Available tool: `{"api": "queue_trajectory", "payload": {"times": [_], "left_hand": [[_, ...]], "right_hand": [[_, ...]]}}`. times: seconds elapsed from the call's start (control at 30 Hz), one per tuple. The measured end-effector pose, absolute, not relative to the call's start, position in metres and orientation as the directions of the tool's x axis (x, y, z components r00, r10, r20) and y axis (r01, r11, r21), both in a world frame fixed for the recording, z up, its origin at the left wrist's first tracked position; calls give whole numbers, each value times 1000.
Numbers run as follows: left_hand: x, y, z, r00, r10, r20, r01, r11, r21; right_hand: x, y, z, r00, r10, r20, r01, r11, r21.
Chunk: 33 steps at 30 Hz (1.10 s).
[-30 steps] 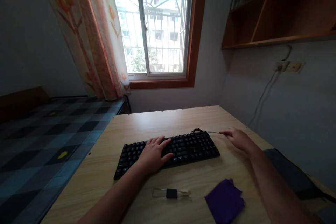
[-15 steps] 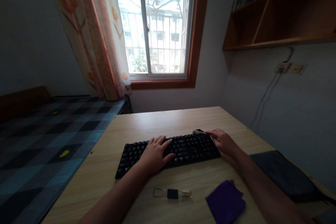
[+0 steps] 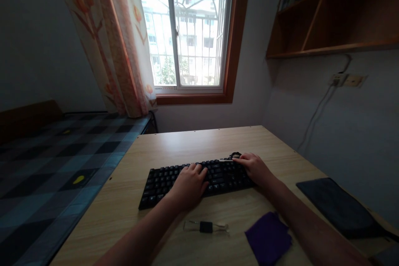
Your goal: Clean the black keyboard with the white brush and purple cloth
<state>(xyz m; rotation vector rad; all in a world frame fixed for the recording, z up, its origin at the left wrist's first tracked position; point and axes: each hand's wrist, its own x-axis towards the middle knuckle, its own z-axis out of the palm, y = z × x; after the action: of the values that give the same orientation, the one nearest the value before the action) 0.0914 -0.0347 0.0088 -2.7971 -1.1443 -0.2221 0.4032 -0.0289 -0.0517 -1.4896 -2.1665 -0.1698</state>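
Observation:
A black keyboard (image 3: 218, 176) lies slightly slanted on the wooden table. My left hand (image 3: 190, 185) rests palm down over its middle, the fingers lying on the keys and holding nothing. At the keyboard's right end my right hand (image 3: 254, 168) pinches a thin white stick (image 3: 226, 160), something like a cotton swab. The stick points left along the upper row of keys. Its exact tip is too small to make out. A coiled black cable (image 3: 236, 154) sits just behind the keyboard, next to my right fingers.
On the table (image 3: 193, 145), nearer to me, lie a clip-like tool with a black block (image 3: 206, 227) and a purple cloth (image 3: 268, 237). A dark flat pouch (image 3: 336, 205) is at the right edge. A checkered bed (image 3: 93, 149) adjoins the left side.
My right hand has moved left with the white stick, along the top of the keyboard. My left hand's fingers have drawn closer together.

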Motion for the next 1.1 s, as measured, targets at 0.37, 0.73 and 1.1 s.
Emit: {"api": "queue_trajectory", "payload": {"times": [0.37, 0.73, 1.1], "left_hand": [[91, -34, 6, 709, 678, 193, 697, -715, -50], [89, -32, 7, 707, 678, 201, 696, -717, -27], [90, -35, 4, 693, 693, 198, 712, -701, -38]], "right_hand": [[388, -25, -49, -297, 836, 462, 894, 413, -174], [420, -28, -37, -239, 910, 338, 939, 305, -158], [455, -38, -31, -189, 908, 375, 953, 262, -154]]}}
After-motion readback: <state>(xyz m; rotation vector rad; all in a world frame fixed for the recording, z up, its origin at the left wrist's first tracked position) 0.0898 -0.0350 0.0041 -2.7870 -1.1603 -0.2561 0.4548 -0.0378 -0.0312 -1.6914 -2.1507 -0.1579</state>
